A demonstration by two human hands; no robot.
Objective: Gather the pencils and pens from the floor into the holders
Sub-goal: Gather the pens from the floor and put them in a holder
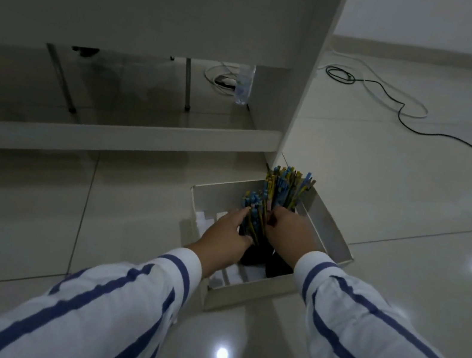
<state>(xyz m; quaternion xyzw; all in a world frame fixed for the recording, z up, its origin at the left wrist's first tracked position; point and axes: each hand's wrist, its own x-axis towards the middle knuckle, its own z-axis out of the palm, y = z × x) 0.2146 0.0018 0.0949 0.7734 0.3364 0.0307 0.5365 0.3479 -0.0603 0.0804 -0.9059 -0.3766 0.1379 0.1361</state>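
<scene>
A white cardboard box [330, 227] sits on the tiled floor by a desk leg. Inside it stand black holders [256, 253] packed with yellow and blue pencils. The near bundle of pencils [253, 216] lies between my two hands. My left hand [226, 234] wraps it from the left, and my right hand [290, 229] presses on it from the right. A second, taller bundle of pencils [288, 185] stands behind, untouched. White paper pieces [238, 275] lie on the box bottom. No loose pencils show on the floor.
A white desk panel [314, 66] and its low crossbar [110, 133] stand just behind the box. A plastic bottle [244, 84] stands under the desk. Black and white cables [399, 103] trail over the glossy tiles at the right.
</scene>
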